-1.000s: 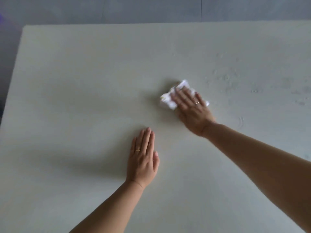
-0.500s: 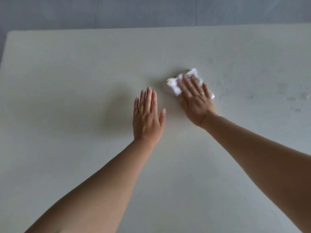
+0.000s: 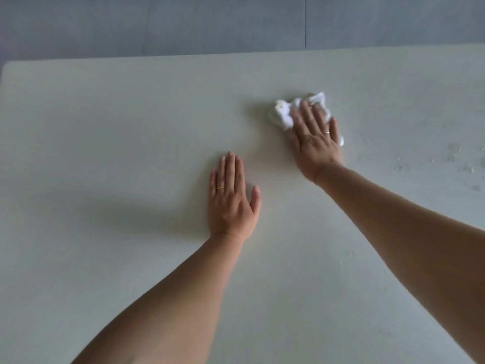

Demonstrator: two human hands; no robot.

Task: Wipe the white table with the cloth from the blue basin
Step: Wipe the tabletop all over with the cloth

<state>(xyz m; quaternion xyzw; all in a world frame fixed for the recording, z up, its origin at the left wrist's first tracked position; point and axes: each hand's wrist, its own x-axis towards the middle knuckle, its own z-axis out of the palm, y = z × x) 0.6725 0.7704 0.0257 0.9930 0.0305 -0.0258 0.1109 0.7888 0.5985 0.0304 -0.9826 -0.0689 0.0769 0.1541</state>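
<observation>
Right hand (image 3: pixel 316 143): flat, fingers spread, pressing the white cloth (image 3: pixel 286 114) down; palm pressure likely keeps the bunched cloth wiping rather than skidding.
Cloth: toward the table's far edge, right of centre.
Left hand (image 3: pixel 232 200): empty, flat, fingers together, probably bracing the reach.
Table (image 3: pixel 105 127): water droplets (image 3: pixel 464 168) near right edge, unwiped.
Blue basin: not visible.

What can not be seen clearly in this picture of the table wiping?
- Head view: most of the cloth lies hidden under the right hand.
- The blue basin is outside the frame.
- The table is cut off by the frame's edges.
- Wet marks at right are too faint to outline.
</observation>
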